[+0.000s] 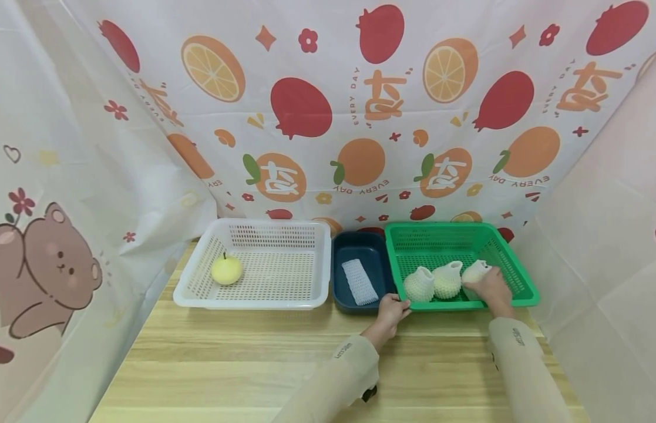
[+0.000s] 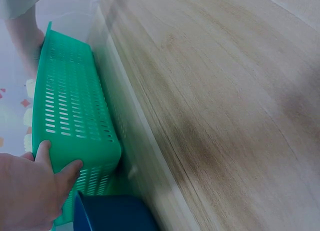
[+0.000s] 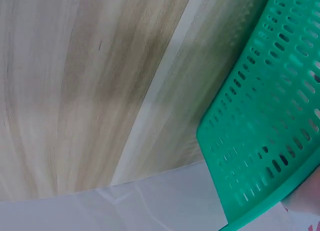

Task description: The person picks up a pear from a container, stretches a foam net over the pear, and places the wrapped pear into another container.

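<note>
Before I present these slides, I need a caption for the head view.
Left hand grips the green basket; right hand holds one of three net-wrapped fruits inside.

1. Head view: bright, even, diffuse illumination; the fruit-print curtain [image 1: 338, 94] renders clearly.
2. Left wrist view: dimmer, cool colour cast; soft-edged dark patches shade the wooden tabletop [image 2: 240, 116].
3. Right wrist view: dim; fine detail appears soft; green plastic basket [image 3: 240, 136] tints the adjacent wooden tabletop green.
4. Light-source direction: not determinable.

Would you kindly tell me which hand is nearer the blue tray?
Left. The left hand grips the green basket at its left end, beside the tray; the right hand is farther right, holding a wrapped fruit.
</note>
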A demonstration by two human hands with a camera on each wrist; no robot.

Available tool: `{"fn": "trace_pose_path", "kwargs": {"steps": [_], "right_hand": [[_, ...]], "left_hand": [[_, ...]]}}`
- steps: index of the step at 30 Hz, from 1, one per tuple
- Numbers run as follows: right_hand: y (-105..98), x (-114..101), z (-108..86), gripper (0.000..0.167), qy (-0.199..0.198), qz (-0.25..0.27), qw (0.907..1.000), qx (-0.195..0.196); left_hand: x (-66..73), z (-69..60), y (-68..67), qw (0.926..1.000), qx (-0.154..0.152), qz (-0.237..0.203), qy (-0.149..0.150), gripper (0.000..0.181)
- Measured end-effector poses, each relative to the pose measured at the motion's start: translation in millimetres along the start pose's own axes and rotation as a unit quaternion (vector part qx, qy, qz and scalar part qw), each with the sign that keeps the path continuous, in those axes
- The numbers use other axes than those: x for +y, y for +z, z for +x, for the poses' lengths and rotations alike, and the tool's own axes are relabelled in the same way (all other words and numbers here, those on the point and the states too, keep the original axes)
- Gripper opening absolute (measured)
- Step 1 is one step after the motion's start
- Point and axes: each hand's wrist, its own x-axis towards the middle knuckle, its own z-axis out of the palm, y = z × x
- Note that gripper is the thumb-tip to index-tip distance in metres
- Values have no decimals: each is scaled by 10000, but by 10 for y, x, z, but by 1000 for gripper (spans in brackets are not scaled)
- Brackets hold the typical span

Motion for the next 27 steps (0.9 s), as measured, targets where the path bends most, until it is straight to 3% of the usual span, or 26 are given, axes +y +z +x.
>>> {"fn": "trace_pose_path", "kwargs": {"steps": [5, 17, 21, 27], "right_hand": [[-60, -16, -27, 101, -134, -361, 9982, -463], [-153, -48, -30, 93, -99, -409, 9966, -701], [-137, -12, -47, 92, -243, -455, 9970, -576], [-68, 40, -36, 87, -344, -132, 9993, 34]], "left_hand": [[4, -12, 8, 10000, -23, 30, 28, 14], [4, 15, 1, 10000, -31, -58, 24, 16], [-1, 14, -4, 9999, -18, -100, 28, 16], [-11, 17, -2, 10000, -5, -80, 13, 16]]}}
